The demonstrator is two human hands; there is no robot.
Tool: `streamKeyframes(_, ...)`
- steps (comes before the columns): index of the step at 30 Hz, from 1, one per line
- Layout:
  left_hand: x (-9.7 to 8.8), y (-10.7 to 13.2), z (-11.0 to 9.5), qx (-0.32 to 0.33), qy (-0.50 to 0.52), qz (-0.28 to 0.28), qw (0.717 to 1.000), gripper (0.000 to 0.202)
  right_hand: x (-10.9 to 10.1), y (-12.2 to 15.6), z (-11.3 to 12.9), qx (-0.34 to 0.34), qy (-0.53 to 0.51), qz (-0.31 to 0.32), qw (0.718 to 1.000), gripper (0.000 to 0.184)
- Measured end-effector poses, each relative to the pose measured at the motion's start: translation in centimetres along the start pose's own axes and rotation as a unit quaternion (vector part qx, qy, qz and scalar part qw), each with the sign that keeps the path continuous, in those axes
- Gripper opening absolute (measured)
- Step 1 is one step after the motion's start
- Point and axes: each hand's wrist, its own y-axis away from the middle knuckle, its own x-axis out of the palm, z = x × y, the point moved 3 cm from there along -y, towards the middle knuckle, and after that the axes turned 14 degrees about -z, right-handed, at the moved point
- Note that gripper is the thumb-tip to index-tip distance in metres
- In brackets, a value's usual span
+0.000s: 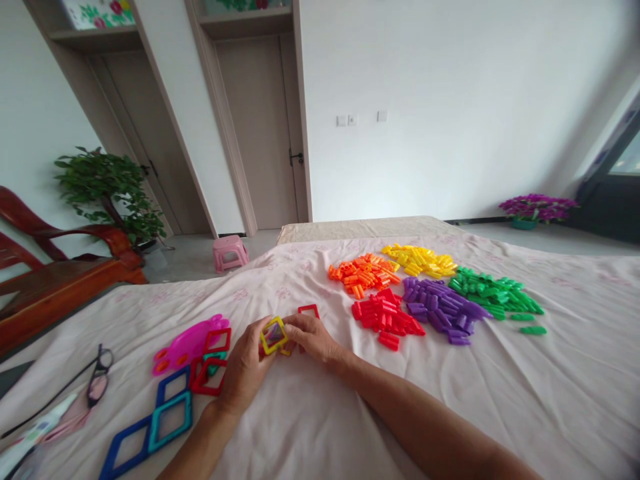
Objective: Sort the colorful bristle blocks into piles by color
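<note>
Both hands meet over a pink bedsheet (320,413). My left hand (245,370) and my right hand (313,337) are closed together on a small build of square frame tiles, its yellow tile (274,335) facing me. A red frame tile (309,309) lies just behind my right hand. More frame tiles lie left of my left hand: red ones (213,360), a teal one (171,420) and blue ones (125,450). A pink plastic piece (187,343) lies beside them.
Sorted heaps of small plastic tubes lie to the right: orange (364,273), yellow (420,260), red (385,317), purple (440,307), green (493,293). Glasses (99,377) rest at the left. A wooden chair (55,273), pink stool (230,252) and potted plant (107,190) stand beyond.
</note>
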Motion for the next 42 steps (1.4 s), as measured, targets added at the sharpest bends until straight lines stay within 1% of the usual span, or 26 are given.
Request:
streamKeyframes(2,0.1,0.0,-0.5,0.019,0.009,0.006,1.0,0.06,0.3,0.0,0.2,0.013,-0.015,0.025,0.999,0.037)
streamKeyframes(3,0.1,0.0,-0.7,0.023,0.013,0.006,1.0,0.062,0.3,-0.1,0.2,0.017,-0.015,0.021,1.0,0.036)
streamKeyframes(4,0.2,0.0,-0.8,0.023,0.014,0.003,1.0,0.065,0.1,-0.5,0.3,0.017,-0.012,0.004,1.0,0.034)
streamKeyframes(5,0.2,0.0,-0.8,0.02,0.013,0.002,1.0,0.068,-0.4,-0.9,0.4,0.014,-0.01,-0.027,0.999,0.032)
streamKeyframes(7,0.2,0.0,-0.7,0.021,0.003,0.0,1.0,0.071,-2.0,-2.2,0.6,-0.001,-0.013,-0.109,0.994,0.032)
streamKeyframes(10,0.4,0.2,-0.3,0.042,-0.028,0.025,0.998,0.061,-5.4,-4.2,0.8,-0.035,0.014,-0.225,0.974,0.037)
streamKeyframes(12,0.6,0.3,-0.1,0.05,-0.051,0.048,0.996,0.054,-7.6,-5.2,0.5,-0.046,0.044,-0.278,0.959,0.039)
streamKeyframes(13,0.7,0.3,-0.1,0.049,-0.061,0.057,0.995,0.052,-8.5,-5.6,0.2,-0.042,0.052,-0.291,0.954,0.039)
streamKeyframes(14,0.8,0.4,-0.1,0.048,-0.07,0.063,0.994,0.051,-9.1,-5.9,-0.2,-0.036,0.057,-0.292,0.954,0.039)
streamKeyframes(16,0.8,0.4,-0.1,0.045,-0.085,0.069,0.993,0.047,-9.8,-6.3,-1.2,-0.023,0.076,-0.268,0.96,0.035)
streamKeyframes(18,0.8,0.3,-0.3,0.043,-0.096,0.076,0.991,0.044,-10.0,-6.5,-1.9,-0.03,0.131,-0.245,0.96,0.031)
streamKeyframes(19,0.7,0.3,-0.3,0.041,-0.101,0.08,0.991,0.042,-10.1,-6.4,-2.1,-0.046,0.173,-0.251,0.951,0.031)
streamKeyframes(20,0.7,0.3,-0.4,0.039,-0.105,0.085,0.99,0.04,-10.2,-6.3,-2.1,-0.068,0.221,-0.269,0.935,0.032)
streamKeyframes(22,0.6,0.2,-0.5,0.033,-0.109,0.093,0.989,0.035,-10.4,-6.0,-2.0,-0.114,0.312,-0.307,0.892,0.038)
streamKeyframes(23,0.6,0.2,-0.5,0.029,-0.11,0.096,0.989,0.033,-10.3,-5.8,-1.9,-0.13,0.348,-0.31,0.875,0.041)
streamKeyframes(24,0.5,0.2,-0.5,0.025,-0.11,0.097,0.989,0.031,-10.2,-5.7,-1.8,-0.141,0.376,-0.299,0.866,0.045)
streamKeyframes(26,0.4,0.1,-0.6,0.017,-0.112,0.1,0.989,0.029,-9.9,-5.4,-1.8,-0.154,0.412,-0.259,0.86,0.05)
streamKeyframes(28,0.1,0.1,-0.6,0.007,-0.12,0.096,0.988,0.03,-9.6,-5.0,-1.7,-0.168,0.433,-0.237,0.853,0.053)
streamKeyframes(30,-0.4,-0.1,-0.8,-0.006,-0.141,0.083,0.987,0.035,-9.4,-4.6,-1.5,-0.186,0.444,-0.236,0.844,0.053)
streamKeyframes(32,-1.0,-0.2,-0.9,-0.021,-0.173,0.07,0.982,0.038,-9.2,-4.3,-1.3,-0.207,0.442,-0.232,0.842,0.05)
streamKeyframes(34,-1.4,-0.3,-0.8,-0.035,-0.193,0.078,0.977,0.031,-9.0,-3.9,-1.0,-0.234,0.426,-0.225,0.844,0.046)
streamKeyframes(36,-1.4,-0.3,-0.5,-0.042,-0.191,0.101,0.975,0.02,-8.6,-3.7,-0.6,-0.265,0.412,-0.211,0.846,0.042)
streamKeyframes(38,-1.4,-0.2,0.0,-0.047,-0.184,0.113,0.975,0.02,-8.2,-3.4,-0.2,-0.29,0.407,-0.189,0.845,0.038)
streamKeyframes(42,-1.3,-0.2,1.0,-0.052,-0.203,0.099,0.973,0.025,-7.3,-2.8,0.5,-0.304,0.433,-0.139,0.837,0.032)
